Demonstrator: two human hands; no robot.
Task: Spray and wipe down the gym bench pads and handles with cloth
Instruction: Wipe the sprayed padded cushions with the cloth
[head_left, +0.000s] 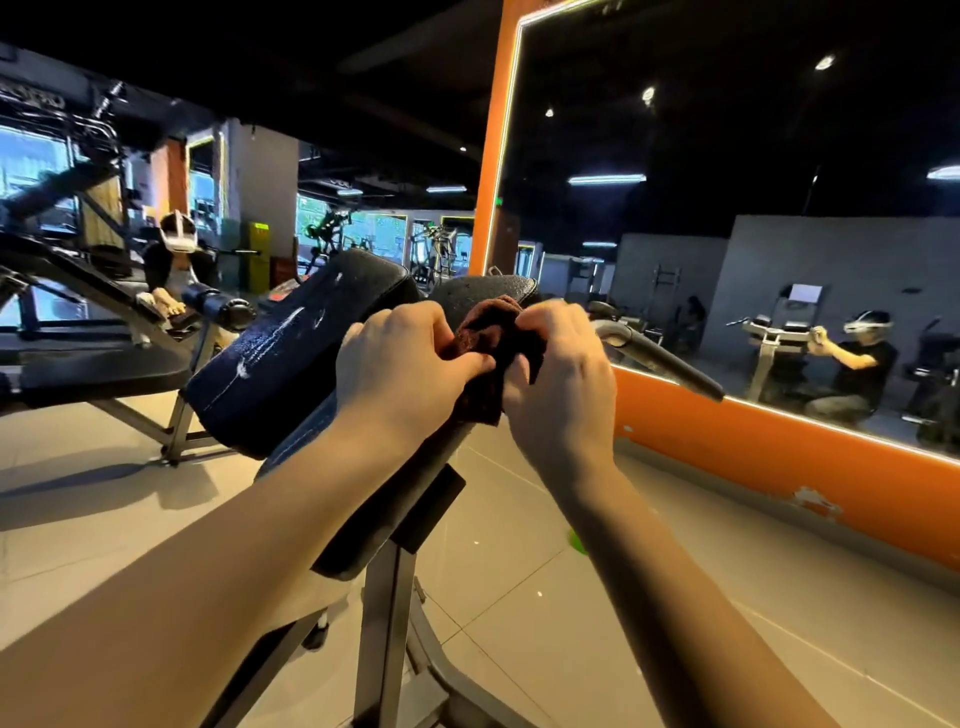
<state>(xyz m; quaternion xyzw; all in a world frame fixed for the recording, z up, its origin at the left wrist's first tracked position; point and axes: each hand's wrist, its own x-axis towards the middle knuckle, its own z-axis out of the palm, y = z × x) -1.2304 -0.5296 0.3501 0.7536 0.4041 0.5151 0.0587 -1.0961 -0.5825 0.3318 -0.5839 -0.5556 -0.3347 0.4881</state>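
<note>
Both hands are bunching a dark reddish-brown cloth (488, 353) in front of the bench, between its two black pads: the left hand (400, 358) is pinching one side with closed fingers (467, 364), and the right hand (558, 374) is clamping the other. The left pad (291, 353) is glistening with wet streaks and droplets, so spraying looks done and wiping is the step in hand. Next, the gathered cloth probably needs pressing flat onto that wet pad, then along the handle (660, 358) at the right.

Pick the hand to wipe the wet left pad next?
Probably left. The left hand already grips the cloth and sits right beside the droplet-covered left pad; the right hand is nearer the handle.
</note>
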